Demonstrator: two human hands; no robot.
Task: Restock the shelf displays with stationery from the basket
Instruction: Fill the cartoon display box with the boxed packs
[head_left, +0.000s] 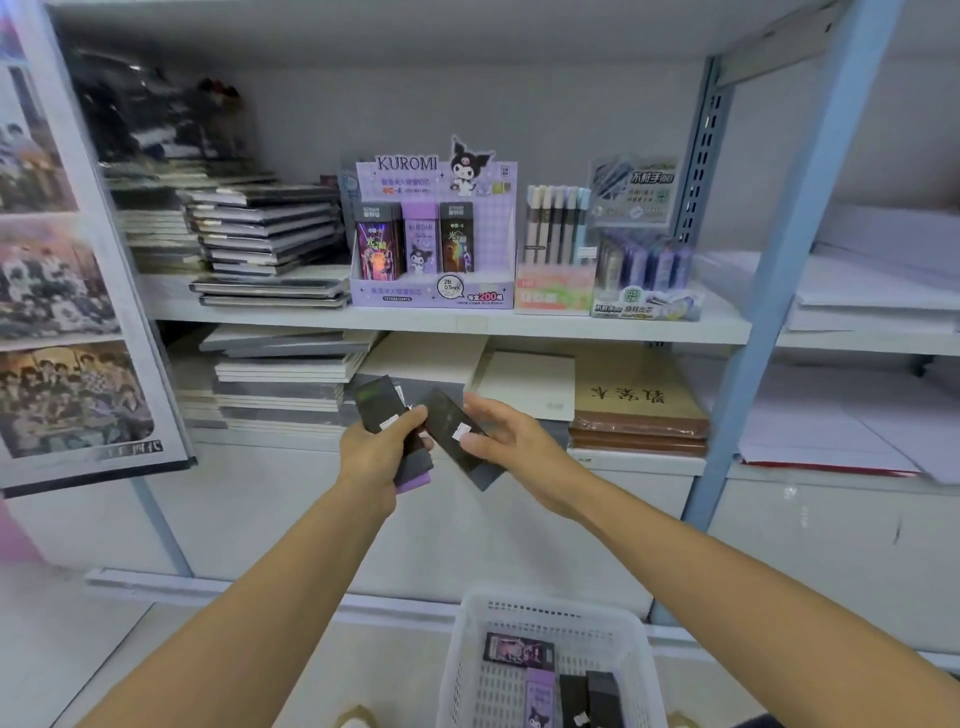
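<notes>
— Head view: what is held at the left?
— A stack of boxes (375, 402) is gripped by the left hand (371, 457), fingers curled round it.
— And rightward?
— One black box (451, 427), its long axis slanted far-left to near-right, is pinched by the right hand (511, 441). The Kuromi display (434, 293) lies farther and higher; the right hand is judged nearer.
</notes>
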